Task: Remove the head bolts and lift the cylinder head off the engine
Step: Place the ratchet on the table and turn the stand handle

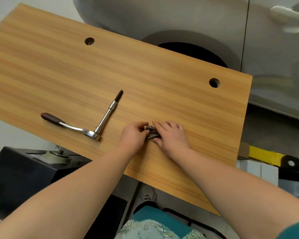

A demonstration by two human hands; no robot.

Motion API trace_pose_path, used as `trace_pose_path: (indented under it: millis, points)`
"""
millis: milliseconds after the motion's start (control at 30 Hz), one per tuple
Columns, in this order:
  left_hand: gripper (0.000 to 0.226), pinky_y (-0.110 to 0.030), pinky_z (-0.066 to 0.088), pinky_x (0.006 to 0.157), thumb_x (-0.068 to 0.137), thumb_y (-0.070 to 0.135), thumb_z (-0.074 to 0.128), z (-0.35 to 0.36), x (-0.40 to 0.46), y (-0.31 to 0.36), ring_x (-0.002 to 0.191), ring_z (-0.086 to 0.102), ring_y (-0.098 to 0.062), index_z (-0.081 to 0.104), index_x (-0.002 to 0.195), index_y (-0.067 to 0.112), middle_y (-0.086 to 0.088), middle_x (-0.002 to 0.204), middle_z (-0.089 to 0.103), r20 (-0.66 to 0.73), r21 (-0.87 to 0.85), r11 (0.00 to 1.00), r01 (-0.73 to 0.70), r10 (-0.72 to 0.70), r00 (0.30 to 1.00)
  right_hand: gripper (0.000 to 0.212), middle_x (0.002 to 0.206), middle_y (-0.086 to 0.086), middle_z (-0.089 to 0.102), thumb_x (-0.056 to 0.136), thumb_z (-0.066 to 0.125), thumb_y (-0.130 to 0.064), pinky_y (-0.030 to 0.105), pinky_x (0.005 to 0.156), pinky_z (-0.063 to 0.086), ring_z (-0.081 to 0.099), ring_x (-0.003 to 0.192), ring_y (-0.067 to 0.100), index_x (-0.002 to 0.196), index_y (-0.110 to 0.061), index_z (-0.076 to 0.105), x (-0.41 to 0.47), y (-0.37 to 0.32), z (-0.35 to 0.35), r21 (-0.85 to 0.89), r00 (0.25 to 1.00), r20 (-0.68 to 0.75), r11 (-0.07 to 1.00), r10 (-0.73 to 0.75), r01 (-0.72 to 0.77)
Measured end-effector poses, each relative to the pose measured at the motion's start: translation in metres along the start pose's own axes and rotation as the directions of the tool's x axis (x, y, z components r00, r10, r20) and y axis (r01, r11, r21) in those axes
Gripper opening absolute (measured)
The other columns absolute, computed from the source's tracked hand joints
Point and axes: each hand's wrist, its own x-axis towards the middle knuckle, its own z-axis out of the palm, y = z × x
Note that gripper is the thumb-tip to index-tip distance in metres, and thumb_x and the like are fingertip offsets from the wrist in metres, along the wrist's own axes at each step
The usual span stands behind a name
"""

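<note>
A small bundle of dark head bolts [151, 131] lies on the wooden tabletop [145, 75], near its front edge. My left hand [134, 134] curls round the bundle from the left. My right hand [170, 135] covers it from the right, fingers over the bolt heads and thumb underneath. Most of the bolts are hidden between the hands. A ratchet wrench [86, 125] with a dark red handle, a long extension and a black bit lies to the left, apart from both hands. No engine or cylinder head is in view.
Two round holes [89, 41] [214, 82] pierce the tabletop. A silver car body [197, 19] with a wheel arch stands just behind the table. A black box-like object [24, 171] sits low at the left. A yellow and black item [269, 156] lies at the right.
</note>
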Motion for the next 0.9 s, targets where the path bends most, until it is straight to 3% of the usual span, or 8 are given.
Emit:
trace_pose_path:
  millis: [100, 200, 300, 433, 533, 667, 767, 900]
  points:
    - [0.041, -0.023, 0.048, 0.092, 0.094, 0.025, 0.074, -0.002, 0.0, 0.006, 0.099, 0.059, -0.006, 0.069, 0.133, 0.036, 0.005, 0.12, 0.069, 0.004, 0.027, 0.999, -0.027, 0.027, 1.0, 0.068, 0.157, -0.01, 0.047, 0.099, 0.046, -0.062, 0.048, 0.111, 0.029, 0.04, 0.14, 0.024, 0.16, -0.036, 0.031, -0.011, 0.008, 0.001, 0.028, 0.995, -0.04, 0.995, 0.096, -0.095]
    - [0.041, -0.033, 0.056, 0.098, 0.094, 0.028, 0.074, -0.001, -0.004, 0.011, 0.104, 0.063, -0.013, 0.069, 0.134, 0.036, 0.003, 0.12, 0.066, 0.03, 0.061, 0.994, -0.086, 0.084, 0.996, 0.058, 0.162, -0.012, 0.04, 0.107, 0.036, -0.053, 0.046, 0.119, 0.021, 0.031, 0.147, 0.021, 0.162, -0.034, 0.03, -0.019, 0.014, 0.005, 0.086, 0.994, -0.041, 0.991, 0.106, -0.102]
    - [0.044, -0.024, 0.047, 0.099, 0.092, 0.025, 0.076, 0.004, -0.002, 0.008, 0.116, 0.062, -0.018, 0.069, 0.135, 0.029, 0.001, 0.127, 0.061, 0.081, 0.114, 0.989, -0.097, 0.088, 0.993, 0.054, 0.168, -0.015, 0.03, 0.111, 0.026, -0.045, 0.045, 0.125, 0.013, 0.022, 0.154, 0.018, 0.164, -0.036, 0.023, -0.02, 0.013, 0.008, 0.118, 0.993, -0.025, 0.987, 0.113, -0.109]
    - [0.045, -0.022, 0.039, 0.094, 0.09, 0.021, 0.079, 0.007, 0.001, 0.005, 0.117, 0.059, -0.016, 0.069, 0.133, 0.027, 0.008, 0.124, 0.059, 0.075, 0.183, 0.971, -0.152, 0.14, 0.987, 0.053, 0.17, -0.016, 0.023, 0.113, 0.023, -0.041, 0.046, 0.127, 0.009, 0.015, 0.157, 0.018, 0.165, -0.035, 0.018, -0.021, 0.011, 0.009, 0.125, 0.994, -0.021, 0.986, 0.11, -0.107]
    - [0.044, -0.023, 0.04, 0.093, 0.089, 0.022, 0.079, 0.007, 0.002, 0.002, 0.116, 0.06, -0.016, 0.069, 0.132, 0.029, 0.012, 0.119, 0.057, 0.077, 0.21, 0.96, -0.186, 0.174, 0.982, 0.047, 0.163, -0.015, 0.039, 0.112, 0.037, -0.036, 0.044, 0.124, 0.016, 0.028, 0.153, 0.021, 0.159, -0.035, 0.039, -0.022, 0.013, 0.005, 0.183, 0.994, -0.062, 0.98, 0.088, -0.075]
    - [0.06, -0.033, 0.047, 0.099, 0.085, 0.025, 0.083, 0.002, 0.002, -0.002, 0.122, 0.054, -0.02, 0.06, 0.14, 0.036, 0.006, 0.133, 0.053, 0.133, 0.286, 0.926, -0.247, 0.217, 0.967, 0.03, 0.133, -0.009, 0.069, 0.103, 0.061, -0.025, 0.038, 0.113, 0.038, 0.054, 0.126, 0.017, 0.131, -0.028, 0.072, -0.014, 0.023, -0.004, 0.426, 0.983, -0.116, 0.901, 0.141, -0.079]
    - [0.065, -0.032, 0.047, 0.093, 0.086, 0.023, 0.081, -0.001, 0.002, -0.005, 0.119, 0.055, -0.021, 0.055, 0.143, 0.038, 0.006, 0.133, 0.053, 0.158, 0.339, 0.888, -0.312, 0.273, 0.949, 0.024, 0.122, -0.016, 0.071, 0.101, 0.064, -0.031, 0.028, 0.104, 0.043, 0.054, 0.113, 0.009, 0.122, -0.034, 0.076, -0.007, 0.03, -0.012, 0.418, 0.986, -0.082, 0.903, 0.144, -0.097]
    - [0.064, -0.036, 0.049, 0.095, 0.089, 0.02, 0.077, -0.002, 0.003, -0.003, 0.118, 0.055, -0.024, 0.052, 0.147, 0.033, 0.002, 0.132, 0.054, 0.192, 0.42, 0.815, -0.399, 0.35, 0.917, 0.024, 0.129, -0.015, 0.069, 0.1, 0.066, -0.03, 0.031, 0.105, 0.042, 0.05, 0.116, 0.014, 0.123, -0.03, 0.075, -0.005, 0.028, -0.014, 0.381, 0.995, -0.078, 0.924, 0.07, -0.035]
